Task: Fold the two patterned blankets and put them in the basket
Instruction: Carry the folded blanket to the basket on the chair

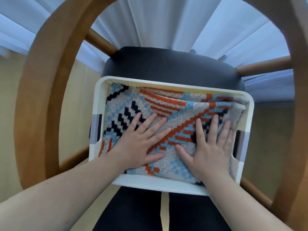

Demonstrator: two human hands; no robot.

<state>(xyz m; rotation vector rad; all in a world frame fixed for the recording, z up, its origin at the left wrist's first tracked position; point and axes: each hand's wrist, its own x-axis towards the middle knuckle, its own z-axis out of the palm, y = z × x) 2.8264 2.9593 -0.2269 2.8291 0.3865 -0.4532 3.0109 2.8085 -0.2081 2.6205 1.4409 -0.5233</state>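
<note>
Flat-fingered left hand and right hand press knitted blanket into perforated plastic basket.

Wooden armchair with curved backrest and dark seat cushion; white pleated curtains behind, daylit; pale wood floor.

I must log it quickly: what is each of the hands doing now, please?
Left hand: open, fingers straight, pressing flat on the folded blanket in the basket.
Right hand: open, also pressing flat on the blanket.
</note>
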